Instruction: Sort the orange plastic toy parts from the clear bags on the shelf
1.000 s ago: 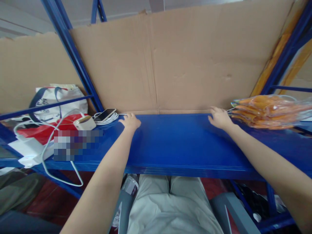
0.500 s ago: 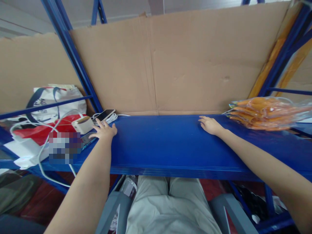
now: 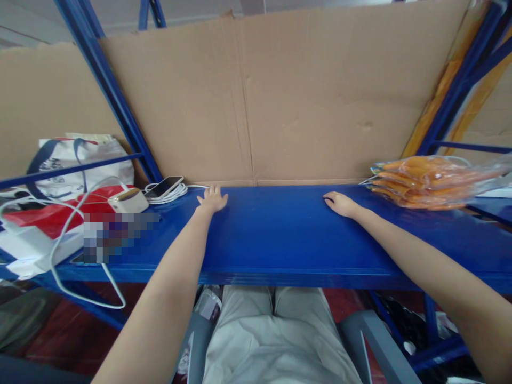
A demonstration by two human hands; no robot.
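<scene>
Fingers spread, my left hand (image 3: 213,199) is over the back part of the blue shelf (image 3: 272,240), holding nothing. To its left lie a phone (image 3: 165,186) and a coiled white cable (image 3: 174,196), both apart from the hand. My right hand (image 3: 339,205) rests on the shelf at the right of the middle. Its fingers are loosely bent, with a small dark gap between them, and nothing shows in its grasp. Further right is a plastic-wrapped stack of orange packets (image 3: 424,181), not touched by the hand.
A white adapter-like box (image 3: 128,201), red bag (image 3: 44,217), white cables and a blurred-out item crowd the left end. Behind them stands a white tote bag (image 3: 100,165). Cardboard (image 3: 312,96) walls the back; blue posts (image 3: 108,90) rise at both sides.
My left hand has moved right, away from the phone and cables, onto the blue surface. The fingers of my right hand have bent a little more. The view has shifted slightly.
</scene>
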